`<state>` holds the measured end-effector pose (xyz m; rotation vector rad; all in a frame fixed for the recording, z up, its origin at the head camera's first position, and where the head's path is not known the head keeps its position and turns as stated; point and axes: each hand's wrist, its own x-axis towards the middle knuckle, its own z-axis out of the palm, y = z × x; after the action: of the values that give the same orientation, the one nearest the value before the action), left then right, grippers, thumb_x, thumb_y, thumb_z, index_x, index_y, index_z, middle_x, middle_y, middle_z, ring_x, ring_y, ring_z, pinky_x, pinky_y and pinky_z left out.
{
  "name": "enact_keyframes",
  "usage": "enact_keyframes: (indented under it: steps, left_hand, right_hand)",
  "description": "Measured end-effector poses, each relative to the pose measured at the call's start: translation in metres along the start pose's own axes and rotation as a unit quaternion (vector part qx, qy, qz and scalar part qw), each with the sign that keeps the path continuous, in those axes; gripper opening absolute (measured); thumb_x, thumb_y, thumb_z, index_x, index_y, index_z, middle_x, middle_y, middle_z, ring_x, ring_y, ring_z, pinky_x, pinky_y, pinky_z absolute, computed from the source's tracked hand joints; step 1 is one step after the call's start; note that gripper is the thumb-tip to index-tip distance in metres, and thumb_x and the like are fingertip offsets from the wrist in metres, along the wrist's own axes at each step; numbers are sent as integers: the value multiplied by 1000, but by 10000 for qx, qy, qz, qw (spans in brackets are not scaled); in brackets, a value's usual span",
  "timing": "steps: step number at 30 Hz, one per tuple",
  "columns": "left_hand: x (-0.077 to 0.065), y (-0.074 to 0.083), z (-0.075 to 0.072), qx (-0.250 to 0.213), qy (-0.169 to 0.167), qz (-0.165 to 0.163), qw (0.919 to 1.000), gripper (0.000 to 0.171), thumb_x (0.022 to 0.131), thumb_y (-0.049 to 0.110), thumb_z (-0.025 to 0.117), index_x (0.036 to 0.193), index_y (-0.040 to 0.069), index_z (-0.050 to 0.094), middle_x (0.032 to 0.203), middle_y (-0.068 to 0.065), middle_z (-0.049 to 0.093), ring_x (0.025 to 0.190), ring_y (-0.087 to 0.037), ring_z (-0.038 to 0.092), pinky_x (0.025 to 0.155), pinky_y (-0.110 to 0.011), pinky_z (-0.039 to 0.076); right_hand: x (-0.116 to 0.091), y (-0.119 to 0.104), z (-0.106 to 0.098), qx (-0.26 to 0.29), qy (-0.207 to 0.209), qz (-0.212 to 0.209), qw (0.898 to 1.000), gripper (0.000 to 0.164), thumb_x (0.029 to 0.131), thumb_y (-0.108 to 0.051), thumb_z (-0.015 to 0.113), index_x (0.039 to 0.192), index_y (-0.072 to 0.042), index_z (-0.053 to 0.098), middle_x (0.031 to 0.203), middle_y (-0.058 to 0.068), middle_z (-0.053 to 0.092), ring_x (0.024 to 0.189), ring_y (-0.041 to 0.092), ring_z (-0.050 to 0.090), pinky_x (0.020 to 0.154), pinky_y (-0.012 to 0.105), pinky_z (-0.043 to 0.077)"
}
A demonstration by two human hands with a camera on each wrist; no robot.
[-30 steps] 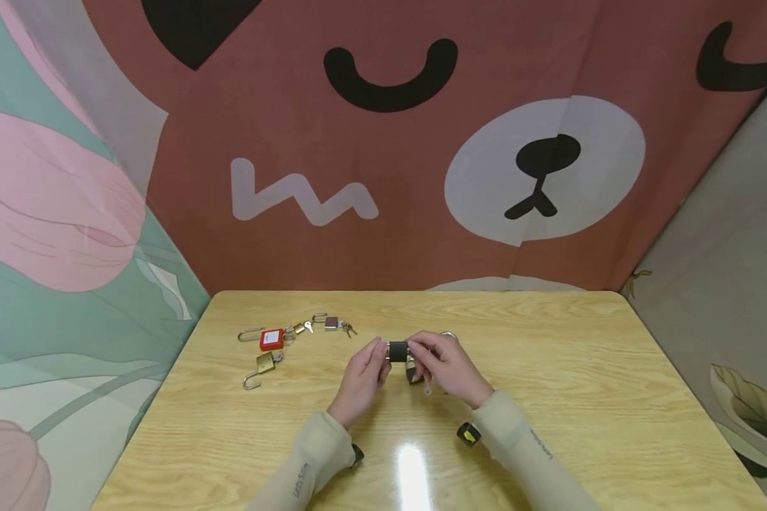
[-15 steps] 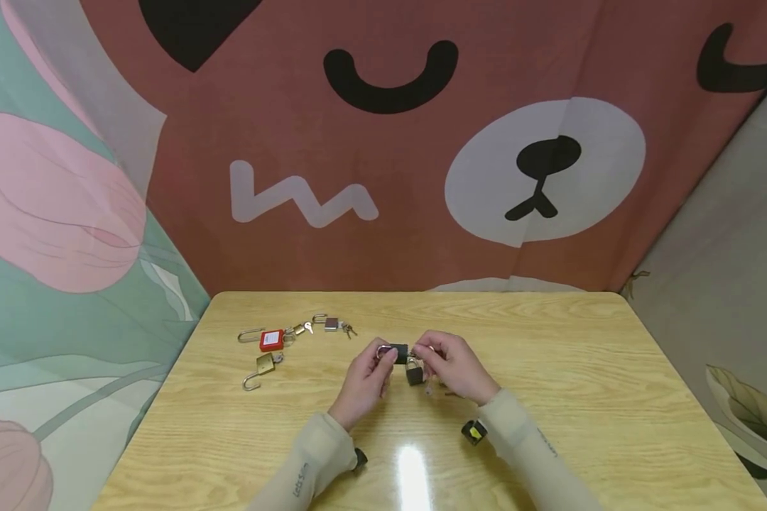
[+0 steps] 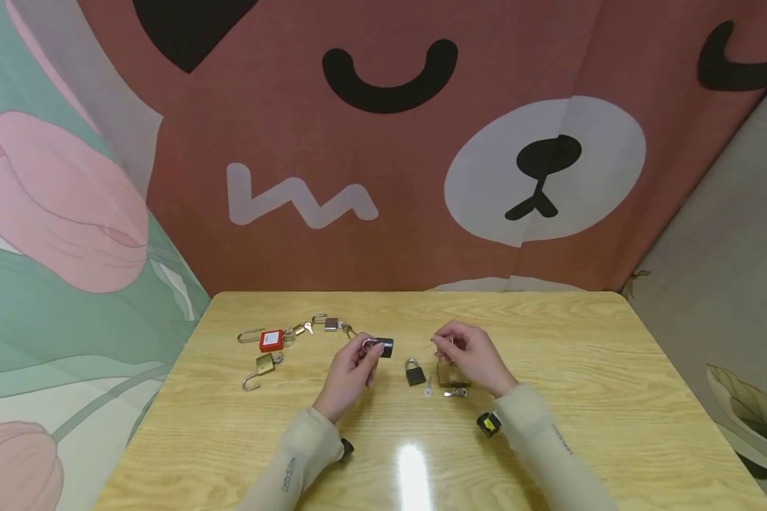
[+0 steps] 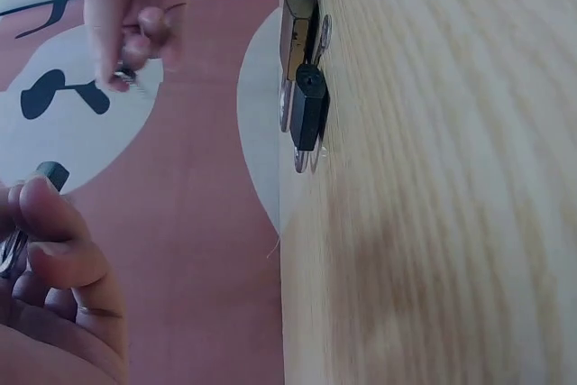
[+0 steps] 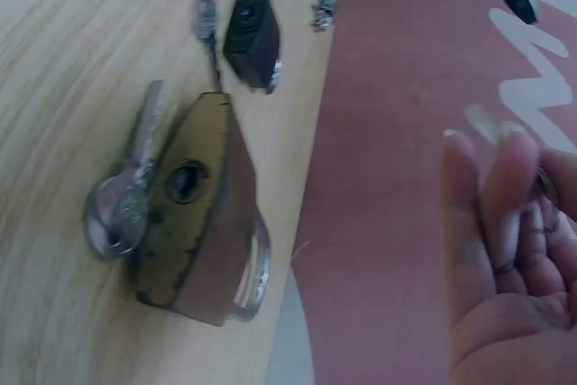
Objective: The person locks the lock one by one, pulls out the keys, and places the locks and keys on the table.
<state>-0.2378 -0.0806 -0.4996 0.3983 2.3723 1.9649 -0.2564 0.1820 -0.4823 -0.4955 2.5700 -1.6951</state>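
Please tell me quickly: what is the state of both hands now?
Left hand: closed, holding a black padlock.
Right hand: closed, pinching a key.

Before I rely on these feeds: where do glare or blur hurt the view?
Head view: a white glare streak on the table runs to the bottom edge; right wrist view: what looks like a key in the right hand is smeared; left wrist view: that hand is blurred too.

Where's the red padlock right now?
Head view: the red padlock lies on the left side of the table, just beyond the open brass padlock and left of the left hand.
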Motion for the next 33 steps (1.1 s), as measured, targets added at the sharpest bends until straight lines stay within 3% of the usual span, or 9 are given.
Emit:
enact_keyframes:
  steps: [9,13,18,21,24,27,33]
  left_hand:
    - [15,-8,6,-60,190,-362,9991,23,105,29,63,100,7,65,75,-10,61,63,-21,61,59,-35,57]
    - [24,-18,7,-343,209,-528,9978,19,107,19,59,102,1,60,100,-19,62,77,-27,74,72,-36,65]
    - [34,-26,5,-351,-107,-286,9989,16,109,13,54,104,-2,52,114,-19,47,94,-36,76,85,-34,63]
    - [40,-29,3,-352,-412,-230,9983,15,108,10,55,102,-3,50,115,-21,53,97,-37,76,89,-37,62]
    - [46,-36,1,-289,-584,-364,9972,15,107,9,57,100,-1,49,115,-20,60,95,-37,77,89,-39,63]
    - [50,-43,-1,-32,-553,-480,9973,15,105,10,61,100,0,52,110,-18,65,89,-34,77,83,-37,64]
    - [53,-49,3,157,-576,-434,9973,16,102,12,66,100,-1,57,101,-19,71,75,-22,74,71,-34,64]
  right_hand:
    - [7,15,9,-560,-362,202,9976,22,106,-7,58,118,5,72,107,16,76,94,31,76,84,38,63]
    - [10,16,14,-1293,-367,14,9909,22,104,-9,61,119,0,75,110,10,78,98,22,75,89,39,62]
    - [13,15,18,-1765,-271,100,9839,17,102,-14,67,112,-7,79,108,2,79,99,20,75,90,44,61]
    - [14,16,19,-1923,-238,185,9809,14,100,-15,70,108,-9,80,104,1,79,97,20,75,86,44,61]
    - [15,19,20,-2108,-308,218,9768,13,99,-14,71,107,-9,80,103,1,79,96,20,75,86,43,61]
    - [16,21,23,-2419,-510,162,9688,16,99,-12,71,111,-9,80,106,3,78,98,21,73,88,42,59]
    - [17,22,30,-2876,-660,-43,9555,20,98,-8,70,115,-8,79,107,6,78,94,21,68,83,40,57]
